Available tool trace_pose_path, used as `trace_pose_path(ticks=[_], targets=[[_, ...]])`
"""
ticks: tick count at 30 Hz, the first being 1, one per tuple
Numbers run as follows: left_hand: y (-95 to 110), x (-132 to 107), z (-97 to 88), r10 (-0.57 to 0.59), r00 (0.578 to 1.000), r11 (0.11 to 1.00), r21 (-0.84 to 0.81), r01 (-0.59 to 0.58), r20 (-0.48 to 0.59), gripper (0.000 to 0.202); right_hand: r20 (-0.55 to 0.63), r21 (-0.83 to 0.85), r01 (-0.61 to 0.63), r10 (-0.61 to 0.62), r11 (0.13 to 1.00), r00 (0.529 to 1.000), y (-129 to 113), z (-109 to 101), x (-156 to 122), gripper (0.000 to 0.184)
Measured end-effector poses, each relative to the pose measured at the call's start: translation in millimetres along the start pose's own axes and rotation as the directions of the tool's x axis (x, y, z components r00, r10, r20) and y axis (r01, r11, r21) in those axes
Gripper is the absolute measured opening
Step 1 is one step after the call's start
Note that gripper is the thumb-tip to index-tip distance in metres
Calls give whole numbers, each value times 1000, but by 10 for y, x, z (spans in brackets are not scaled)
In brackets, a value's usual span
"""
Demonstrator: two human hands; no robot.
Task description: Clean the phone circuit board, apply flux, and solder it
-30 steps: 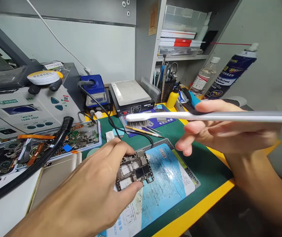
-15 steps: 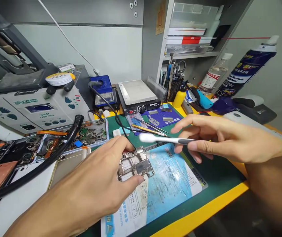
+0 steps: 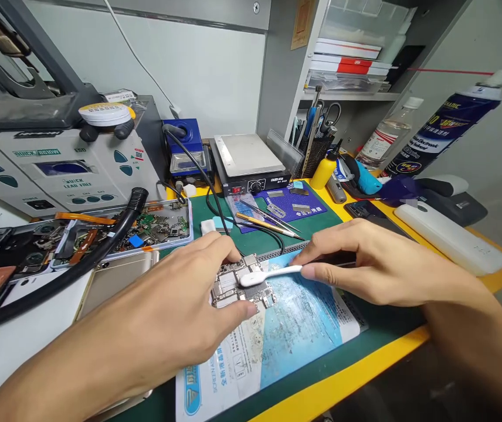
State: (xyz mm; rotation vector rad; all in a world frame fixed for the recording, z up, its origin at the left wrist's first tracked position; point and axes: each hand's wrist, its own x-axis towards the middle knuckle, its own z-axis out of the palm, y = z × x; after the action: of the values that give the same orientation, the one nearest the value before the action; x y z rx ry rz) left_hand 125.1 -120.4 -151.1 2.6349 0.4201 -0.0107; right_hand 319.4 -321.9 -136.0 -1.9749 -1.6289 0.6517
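My left hand [image 3: 193,299] grips a phone circuit board [image 3: 224,285] by its edges, thumb at the near side and fingers at the far side. The board is over a blue and white printed sheet [image 3: 295,328]. In my right hand [image 3: 356,264] is a white toothbrush [image 3: 280,271], pinched between thumb and fingers. Its head lies against the upper face of the board, bristles hidden beneath. The brush's handle end is mostly covered by my fingers.
Behind the sheet lie tweezers [image 3: 272,217] and a brush-like tool [image 3: 260,225] on the green mat [image 3: 321,224]. A hot plate [image 3: 251,161] stands at the back. To the left are a rework station [image 3: 70,170], its black hose [image 3: 84,281] and a tray of boards [image 3: 180,225].
My right hand has moved left and turned the toothbrush, bringing its head down from above the sheet onto the board. My left hand keeps its hold. The view has shifted slightly.
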Motion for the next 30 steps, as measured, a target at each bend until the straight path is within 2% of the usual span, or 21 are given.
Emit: trace_pose_path(ticks=[7,11,16,20,25,30], targets=[[-27,4,-9,39,999,999,0,-39,-28,37,-53,-38,56,-58,998,997,5,-43,-39,21],[-15,-33,-23,15,1000,996,-93,-15,1,36,-10,-53,75,-76,996,997,-55,-62,-9,21],[-24,-105,38,62,997,987,-146,-69,-53,38,64,-80,27,-22,996,998,-168,-123,135,26],[-11,-145,67,49,997,977,-203,-61,-64,34,69,-112,26,-19,993,997,-192,-193,211,24],[-49,-138,152,19,994,970,-239,-46,-112,34,77,-65,-43,47,997,996,-97,-218,146,23],[-105,-148,237,-1,994,966,-256,-26,-106,34,24,-2,-10,10,1000,1000,-95,-118,104,19]])
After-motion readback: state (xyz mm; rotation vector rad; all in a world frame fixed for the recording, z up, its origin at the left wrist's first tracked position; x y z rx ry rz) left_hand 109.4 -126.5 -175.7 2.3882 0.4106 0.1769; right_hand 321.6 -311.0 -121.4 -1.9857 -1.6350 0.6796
